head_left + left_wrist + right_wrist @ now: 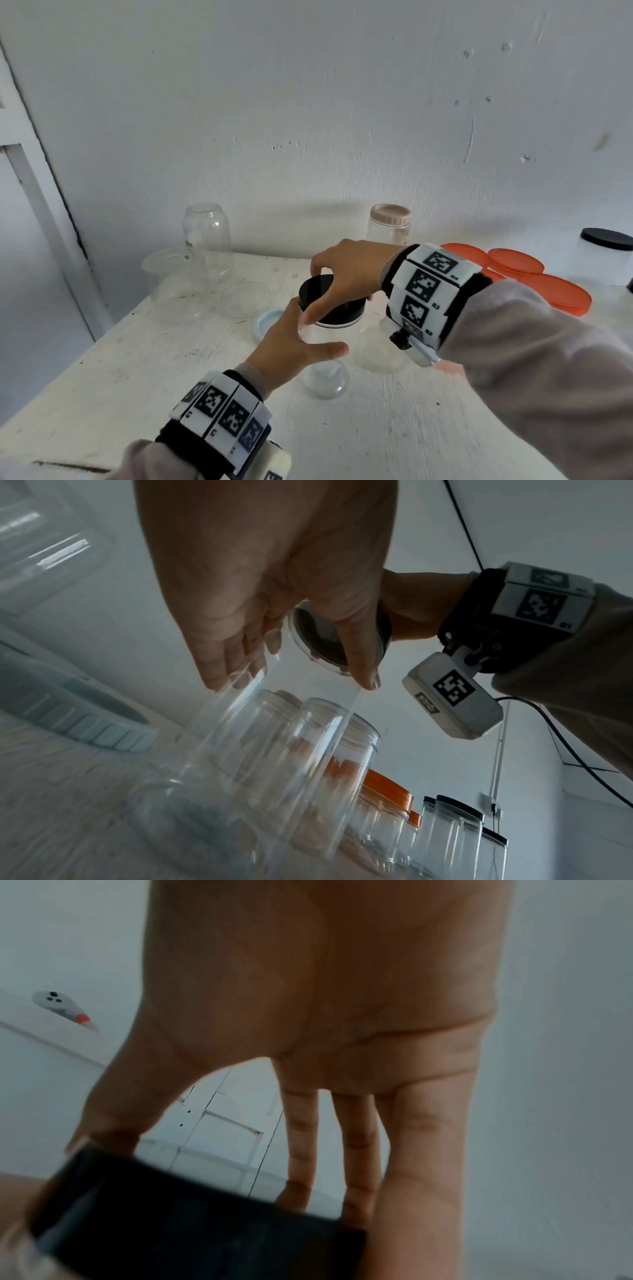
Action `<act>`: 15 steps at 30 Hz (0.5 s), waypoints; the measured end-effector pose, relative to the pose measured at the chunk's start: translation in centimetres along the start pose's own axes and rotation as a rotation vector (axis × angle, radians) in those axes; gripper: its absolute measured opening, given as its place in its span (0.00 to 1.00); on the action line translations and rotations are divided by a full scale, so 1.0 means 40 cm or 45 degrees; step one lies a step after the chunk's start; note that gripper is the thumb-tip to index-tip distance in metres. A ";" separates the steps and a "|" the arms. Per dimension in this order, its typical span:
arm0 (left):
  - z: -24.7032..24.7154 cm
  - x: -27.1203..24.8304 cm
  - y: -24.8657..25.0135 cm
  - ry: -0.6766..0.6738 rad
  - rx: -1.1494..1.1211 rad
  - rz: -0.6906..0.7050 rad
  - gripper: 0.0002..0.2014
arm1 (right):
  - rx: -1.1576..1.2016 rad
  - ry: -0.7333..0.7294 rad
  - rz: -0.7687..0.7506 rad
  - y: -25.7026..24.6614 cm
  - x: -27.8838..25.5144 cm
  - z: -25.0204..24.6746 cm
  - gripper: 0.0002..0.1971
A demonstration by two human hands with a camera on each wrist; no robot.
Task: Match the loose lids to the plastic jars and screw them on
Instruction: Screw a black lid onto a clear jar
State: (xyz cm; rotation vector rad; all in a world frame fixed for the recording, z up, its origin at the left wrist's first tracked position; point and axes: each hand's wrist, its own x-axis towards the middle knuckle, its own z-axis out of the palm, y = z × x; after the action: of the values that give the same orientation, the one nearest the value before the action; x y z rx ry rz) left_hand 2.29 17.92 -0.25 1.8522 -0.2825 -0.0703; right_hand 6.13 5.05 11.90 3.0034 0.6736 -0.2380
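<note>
A tall clear plastic jar [325, 373] stands on the white table [171, 377] at mid view. My left hand [298, 339] grips its upper wall, thumb in front and fingers behind. A black lid [315, 291] sits on the jar's mouth, slightly tilted. My right hand [346, 270] comes from above and grips the lid's rim with thumb and fingers. The left wrist view shows the lid's underside [318, 639] through the jar [274, 764]. In the right wrist view the black lid [192, 1221] is blurred between thumb and fingers.
Several open clear containers [207, 240] stand at the back left, and a light blue lid [269, 322] lies beside the held jar. Another open jar [380, 353] stands just right of it. A pink-lidded jar [390, 222], orange lids [534, 274] and a black-lidded jar [606, 253] fill the back right.
</note>
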 end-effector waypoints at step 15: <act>0.000 0.005 0.002 0.006 0.016 0.025 0.40 | -0.019 -0.016 0.010 0.006 -0.002 0.001 0.39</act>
State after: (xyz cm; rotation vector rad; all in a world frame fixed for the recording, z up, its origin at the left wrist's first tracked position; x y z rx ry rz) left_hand 2.45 17.84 -0.14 1.8617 -0.2983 -0.0507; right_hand 6.13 4.81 11.89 2.9869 0.6592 -0.2505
